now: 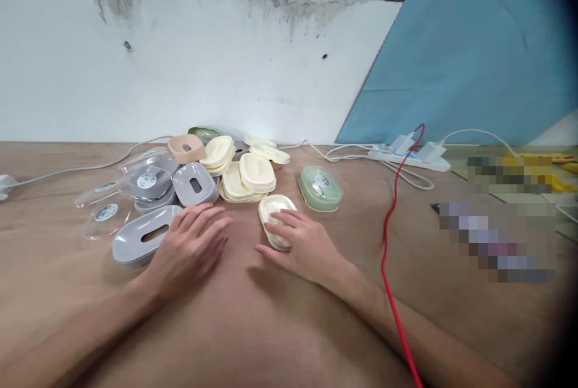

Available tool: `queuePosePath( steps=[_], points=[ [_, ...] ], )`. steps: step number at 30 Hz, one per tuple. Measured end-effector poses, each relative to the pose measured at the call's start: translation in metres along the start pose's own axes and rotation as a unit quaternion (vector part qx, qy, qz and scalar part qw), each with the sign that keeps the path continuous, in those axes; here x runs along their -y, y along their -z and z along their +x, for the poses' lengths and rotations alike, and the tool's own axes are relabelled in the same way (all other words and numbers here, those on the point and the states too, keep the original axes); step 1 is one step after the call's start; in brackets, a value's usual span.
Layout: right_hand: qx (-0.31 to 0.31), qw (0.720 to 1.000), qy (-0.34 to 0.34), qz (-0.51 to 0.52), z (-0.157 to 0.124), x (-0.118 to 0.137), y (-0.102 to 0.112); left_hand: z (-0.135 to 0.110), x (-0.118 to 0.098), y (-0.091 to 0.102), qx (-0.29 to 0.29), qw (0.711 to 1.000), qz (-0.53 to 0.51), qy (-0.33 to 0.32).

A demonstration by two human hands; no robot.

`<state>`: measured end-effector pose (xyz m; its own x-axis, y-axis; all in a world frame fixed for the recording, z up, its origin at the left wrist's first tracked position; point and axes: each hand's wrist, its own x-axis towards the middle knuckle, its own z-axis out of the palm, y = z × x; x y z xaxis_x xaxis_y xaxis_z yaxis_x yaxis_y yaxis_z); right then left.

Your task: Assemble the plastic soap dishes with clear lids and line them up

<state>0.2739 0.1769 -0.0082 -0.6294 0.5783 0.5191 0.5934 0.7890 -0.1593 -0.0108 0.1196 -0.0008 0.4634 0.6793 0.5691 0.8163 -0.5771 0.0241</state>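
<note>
My left hand (192,246) lies flat on the wooden table (253,328) with its fingers stretched out, right beside a grey oval tray with a slot (142,237). My right hand (304,243) rests on a cream oval tray (272,210), fingers extended over its near end. Behind them lies a heap of oval soap-dish parts: cream lids (253,174), a grey tray (195,184), a peach one (186,148), a green one (204,133) and clear covers with round stickers (135,186).
A closed green box with a clear lid (320,188) sits right of the heap. A red cable (392,237) runs across the table to a white power strip (409,156) with chargers. A white wall and a blue panel (469,50) stand behind.
</note>
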Motion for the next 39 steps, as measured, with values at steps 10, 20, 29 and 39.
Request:
queuePosePath(
  steps=[10, 20, 29, 39],
  points=[
    [0.012, 0.968, 0.158, 0.192, 0.001, 0.01, -0.002, 0.006, 0.039, -0.003, -0.006, 0.986, 0.119, 0.118],
    [0.019, 0.98, 0.093, 0.176, -0.003, 0.005, -0.003, 0.005, 0.039, 0.001, -0.014, 0.988, 0.07, 0.134],
    [0.062, 0.956, 0.118, 0.261, 0.0, -0.003, 0.004, -0.002, 0.01, 0.015, -0.061, 0.991, -0.103, -0.054],
    [-0.17, 0.964, 0.041, 0.201, 0.001, -0.01, 0.007, 0.0, 0.01, 0.007, -0.023, 0.965, -0.206, -0.163]
  ],
)
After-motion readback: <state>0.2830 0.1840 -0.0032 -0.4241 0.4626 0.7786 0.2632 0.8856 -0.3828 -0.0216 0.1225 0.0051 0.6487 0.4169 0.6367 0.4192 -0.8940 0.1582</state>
